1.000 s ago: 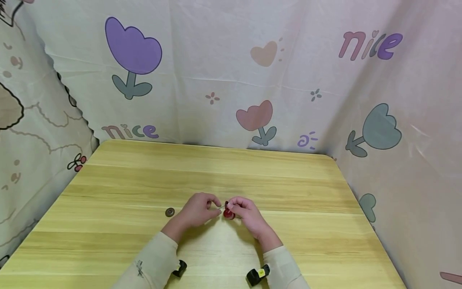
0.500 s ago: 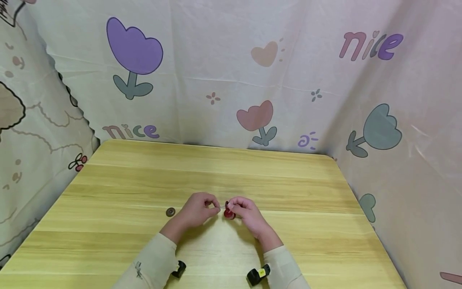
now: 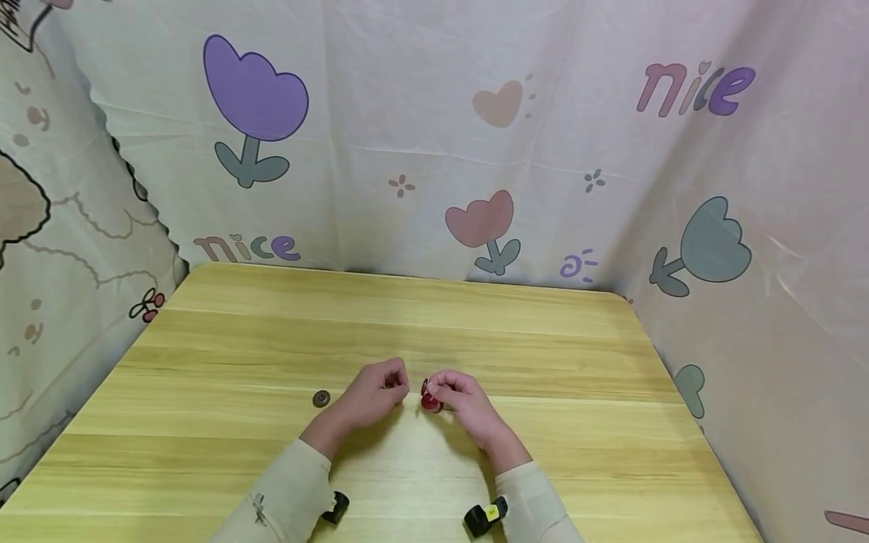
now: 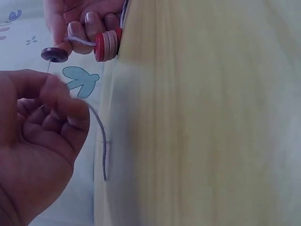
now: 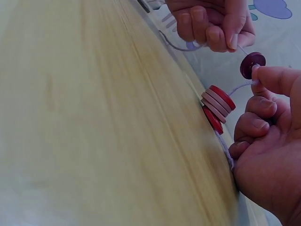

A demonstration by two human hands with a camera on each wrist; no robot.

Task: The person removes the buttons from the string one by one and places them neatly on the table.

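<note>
My left hand (image 3: pixel 375 394) pinches a pale purple cord (image 4: pixel 101 127) between thumb and fingertips, and a loose length of it hangs below the hand. From that pinch a thin taut strand runs to a dark red button (image 5: pixel 252 65). My right hand (image 3: pixel 468 403) pinches this button at its edge with thumb and forefinger. Beneath it, a stack of red and pink buttons (image 5: pixel 218 101) sits threaded on the same cord, close over the tabletop. More cord trails from the stack under the right hand's curled fingers. The hands face each other with a small gap between.
A brown button (image 3: pixel 321 398) lies on the wooden table (image 3: pixel 271 324), left of the left hand. Black wrist devices (image 3: pixel 485 517) sit at both sleeves. A patterned cloth (image 3: pixel 380 113) hangs behind the table and along its sides.
My left thumb and forefinger, apart a second ago, have closed on the cord. The left hand has then drawn slightly left, away from the dark red button. My right hand stays nearly still.
</note>
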